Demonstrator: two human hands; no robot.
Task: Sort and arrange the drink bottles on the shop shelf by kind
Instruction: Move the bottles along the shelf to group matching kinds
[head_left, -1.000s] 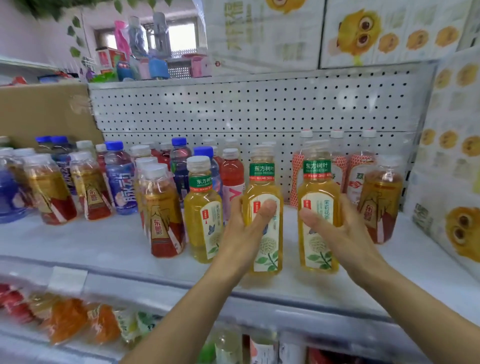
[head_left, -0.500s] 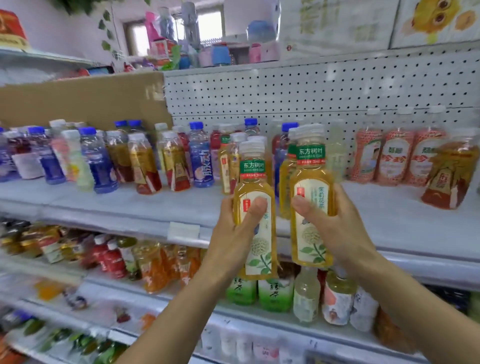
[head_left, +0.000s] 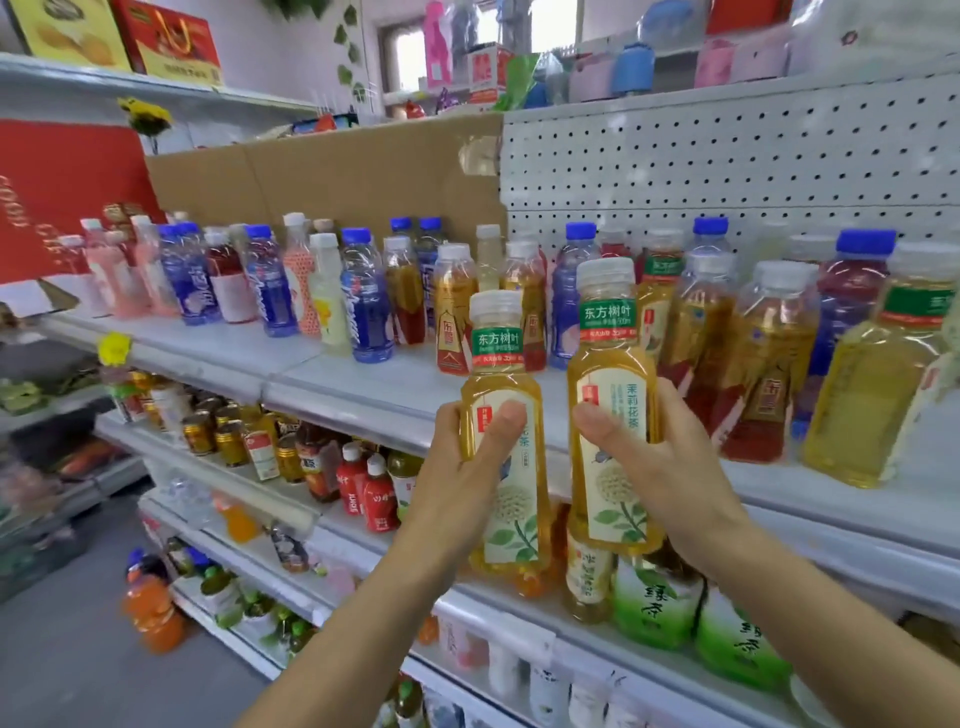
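I hold two alike yellow tea bottles upright in front of the shelf, clear of its front edge. My left hand (head_left: 467, 467) grips the left tea bottle (head_left: 501, 374) round its middle. My right hand (head_left: 660, 467) grips the right tea bottle (head_left: 608, 338), which sits a little higher. Both have clear caps, green neck bands and flower labels. On the white shelf (head_left: 363, 384) behind them stand mixed bottles: blue drinks (head_left: 366, 306), amber and red tea bottles (head_left: 763, 374), pink ones (head_left: 111, 275) and another yellow tea bottle (head_left: 878, 395) at the right.
Lower shelves (head_left: 270, 499) carry cans, red bottles and green tea bottles (head_left: 654, 608). A cardboard sheet (head_left: 322, 176) and white pegboard (head_left: 727, 161) back the shelf. Orange bottles (head_left: 150, 608) stand on the floor at the lower left. Boxes sit on a top shelf (head_left: 104, 78).
Both hands closed on the two tea bottles, lifted them off the shelf and carried them leftwards. My view swung left, showing more of the shelf's left part and the aisle floor.
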